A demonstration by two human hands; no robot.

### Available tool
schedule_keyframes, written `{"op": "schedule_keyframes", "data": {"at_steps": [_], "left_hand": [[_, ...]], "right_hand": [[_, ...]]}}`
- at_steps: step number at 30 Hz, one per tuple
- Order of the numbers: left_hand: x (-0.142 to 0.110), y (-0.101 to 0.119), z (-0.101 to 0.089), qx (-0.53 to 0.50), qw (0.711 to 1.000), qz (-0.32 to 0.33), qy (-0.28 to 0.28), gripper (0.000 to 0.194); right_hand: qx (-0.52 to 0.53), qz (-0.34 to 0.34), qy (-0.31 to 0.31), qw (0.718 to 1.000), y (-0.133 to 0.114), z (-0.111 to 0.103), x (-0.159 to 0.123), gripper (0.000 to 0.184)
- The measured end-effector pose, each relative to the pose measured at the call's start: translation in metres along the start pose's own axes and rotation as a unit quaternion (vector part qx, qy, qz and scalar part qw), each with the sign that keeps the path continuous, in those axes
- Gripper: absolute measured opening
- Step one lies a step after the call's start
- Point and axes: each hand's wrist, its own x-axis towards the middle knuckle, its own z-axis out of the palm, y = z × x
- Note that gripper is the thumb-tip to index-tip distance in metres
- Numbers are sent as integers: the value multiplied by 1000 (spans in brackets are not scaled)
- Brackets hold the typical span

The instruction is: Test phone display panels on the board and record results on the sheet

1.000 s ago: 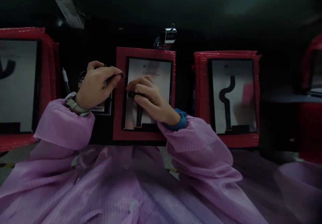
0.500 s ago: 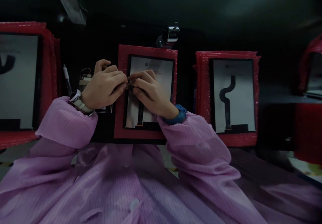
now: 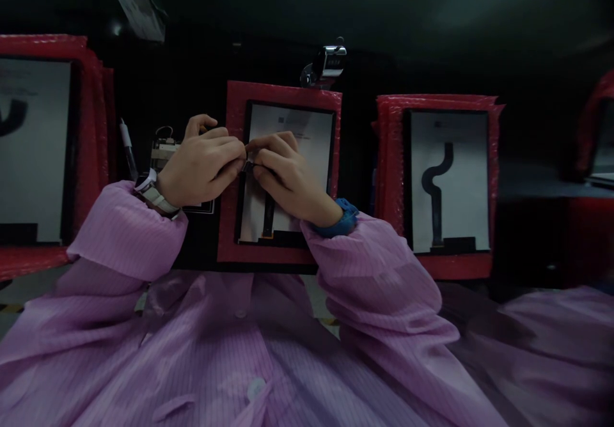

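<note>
In the middle lies a display panel [image 3: 314,126], its pale back up, on a red bubble-wrap sheet [image 3: 236,104]. A black flex cable [image 3: 268,215] rises from its lower edge and passes under my right hand [image 3: 285,174]. My right fingers are closed in a pinch on the cable's far end, over the panel's left edge. My left hand [image 3: 204,162] is also closed, its thumb and fingertips meeting the right ones there. Whatever lies between the left fingertips is small and mostly hidden. Behind my left hand, a small circuit board [image 3: 164,151] with a wire loop shows partly.
To the right, another panel [image 3: 460,203] with a curved cable lies on stacked red bubble wrap [image 3: 391,158]. A further panel [image 3: 43,171] is at the left, beside a pen [image 3: 127,142]. A chrome tally counter [image 3: 333,62] stands behind the middle panel.
Both hands keep their pinch at almost the same spot, with only slight finger movement. The view has shifted a little. At the far right, a neighbouring person's pink sleeve has moved.
</note>
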Motion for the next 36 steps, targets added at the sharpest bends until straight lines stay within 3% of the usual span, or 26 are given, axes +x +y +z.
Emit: {"op": "schedule_keyframes", "data": {"at_steps": [22,30,36], "left_hand": [[1,1,1,-2,1000,3,6,28],[1,3,4,-10,999,-16,51,18],[2,-2,8,16,993,36,109,17]], "right_hand": [[21,7,-10,1000,-1,-1,0,19],[19,4,-5,1000,-2,0,0,20],[27,-7,4,1000,-3,3,1,19]]}}
